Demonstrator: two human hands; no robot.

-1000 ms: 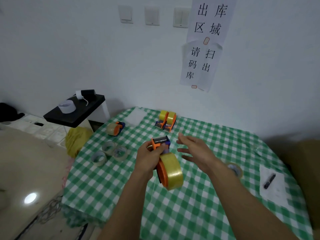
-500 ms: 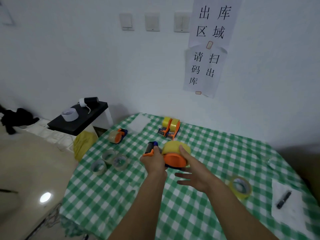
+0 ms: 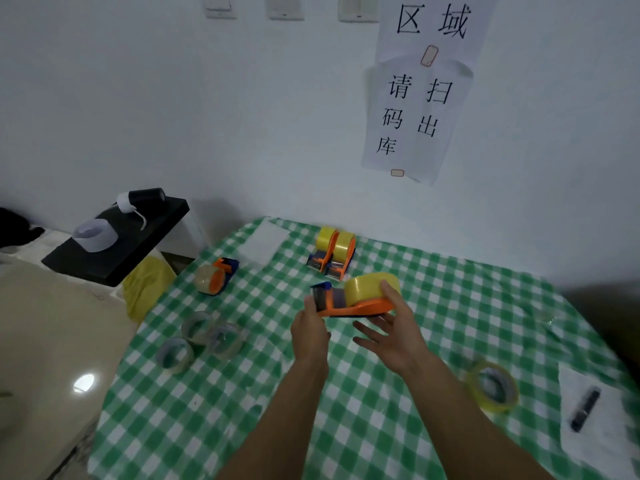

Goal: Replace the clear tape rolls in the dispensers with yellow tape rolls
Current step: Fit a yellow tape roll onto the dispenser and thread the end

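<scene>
Two white paper sheets hang on the wall, both with black Chinese characters. The upper sheet (image 3: pixel 434 27) (its top is cut by the picture edge) shows 区域. The lower sheet (image 3: pixel 414 119) reads 请扫码出库, written in columns: 请, 码, 库 on the left and 扫, 出 on the right. No other text on the surface can be read.

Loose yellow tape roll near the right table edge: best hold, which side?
The loose yellow tape roll lies flat on the checked tablecloth with its open core facing up. Come from above with the right hand: probably thumb inside the core, fingers on the outer wall, pinching the near rim. The marker stays clear.
</scene>
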